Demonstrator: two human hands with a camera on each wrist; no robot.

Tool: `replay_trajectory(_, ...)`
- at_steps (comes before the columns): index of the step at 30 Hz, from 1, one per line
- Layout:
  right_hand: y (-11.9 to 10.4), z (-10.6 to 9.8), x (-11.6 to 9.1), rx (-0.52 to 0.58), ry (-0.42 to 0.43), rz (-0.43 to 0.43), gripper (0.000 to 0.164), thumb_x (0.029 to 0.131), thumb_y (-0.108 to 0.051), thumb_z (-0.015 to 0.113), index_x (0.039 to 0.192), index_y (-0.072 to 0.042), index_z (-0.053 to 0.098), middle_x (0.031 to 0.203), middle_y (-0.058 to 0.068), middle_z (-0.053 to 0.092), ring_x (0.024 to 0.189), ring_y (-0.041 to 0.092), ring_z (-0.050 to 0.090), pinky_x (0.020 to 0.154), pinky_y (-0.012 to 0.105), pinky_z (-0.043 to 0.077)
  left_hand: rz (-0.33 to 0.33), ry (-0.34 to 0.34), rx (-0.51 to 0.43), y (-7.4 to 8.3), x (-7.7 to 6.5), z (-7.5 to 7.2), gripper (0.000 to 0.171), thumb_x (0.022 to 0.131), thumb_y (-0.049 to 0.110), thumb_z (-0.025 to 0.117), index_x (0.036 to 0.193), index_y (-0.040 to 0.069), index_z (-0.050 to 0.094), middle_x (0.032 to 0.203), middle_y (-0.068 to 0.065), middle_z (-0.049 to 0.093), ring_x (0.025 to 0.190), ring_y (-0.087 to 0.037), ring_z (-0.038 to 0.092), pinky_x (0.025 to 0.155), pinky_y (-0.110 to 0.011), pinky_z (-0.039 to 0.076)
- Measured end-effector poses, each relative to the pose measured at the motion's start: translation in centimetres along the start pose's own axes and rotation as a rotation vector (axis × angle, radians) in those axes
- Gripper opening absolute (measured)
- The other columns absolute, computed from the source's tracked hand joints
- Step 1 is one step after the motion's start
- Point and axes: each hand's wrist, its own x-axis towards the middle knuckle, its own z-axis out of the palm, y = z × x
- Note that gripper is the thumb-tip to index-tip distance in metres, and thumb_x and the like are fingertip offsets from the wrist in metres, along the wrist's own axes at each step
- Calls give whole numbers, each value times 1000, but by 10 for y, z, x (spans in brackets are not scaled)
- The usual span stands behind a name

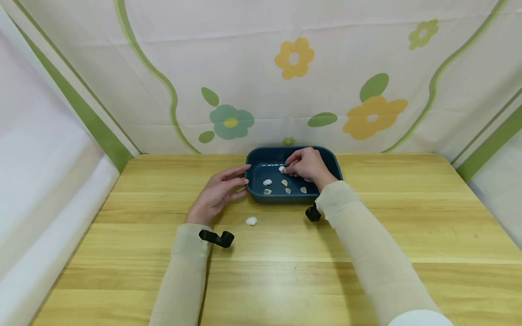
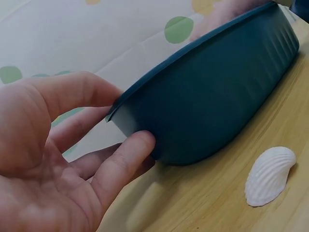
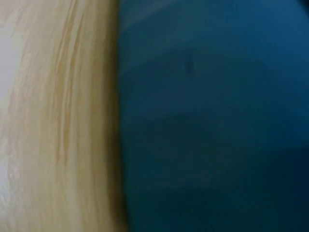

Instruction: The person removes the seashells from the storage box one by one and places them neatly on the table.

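Note:
A dark blue tray [image 1: 267,198] with rounded corners sits on the wooden table. Over its inside, my right hand [image 1: 308,165] pinches a small white seashell [image 1: 281,169] between thumb and fingers. My left hand [image 1: 214,194] touches the tray's left end from outside with fairly straight fingers, also seen against the wall in the left wrist view. Several shells lie in the tray, among them a white shell [image 1: 267,182] and a brownish shell [image 1: 303,190]. One ribbed white shell [image 2: 270,176] lies on the table in front of the tray. The right wrist view shows no hand.
A white cloth backdrop [image 1: 261,90] with printed flowers rises behind the tray at the table's back edge. The wooden table [image 1: 277,280] extends in front and to both sides. Black wrist mounts [image 1: 222,238] are at both sleeve cuffs.

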Motion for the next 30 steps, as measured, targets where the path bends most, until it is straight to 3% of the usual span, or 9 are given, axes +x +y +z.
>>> replay_trajectory(12, 1, 6, 2, -55, 2, -56, 24, 92, -21, 87, 110, -6, 81, 93, 10, 81, 76, 18, 74, 67, 28, 61, 4, 28, 20, -1, 1, 2, 46, 108, 7, 61, 154, 15, 62, 164, -5, 52, 116, -11, 67, 92, -26, 64)
replay_trajectory(30, -1, 8, 1, -116, -3, -70, 21, 94, -21, 85, 110, -7, 83, 97, 11, 81, 77, 18, 75, 69, 31, 61, -2, 36, 45, -1, 2, 3, 47, 107, 8, 62, 153, 18, 62, 168, 2, 48, 129, -17, 62, 103, -34, 61)
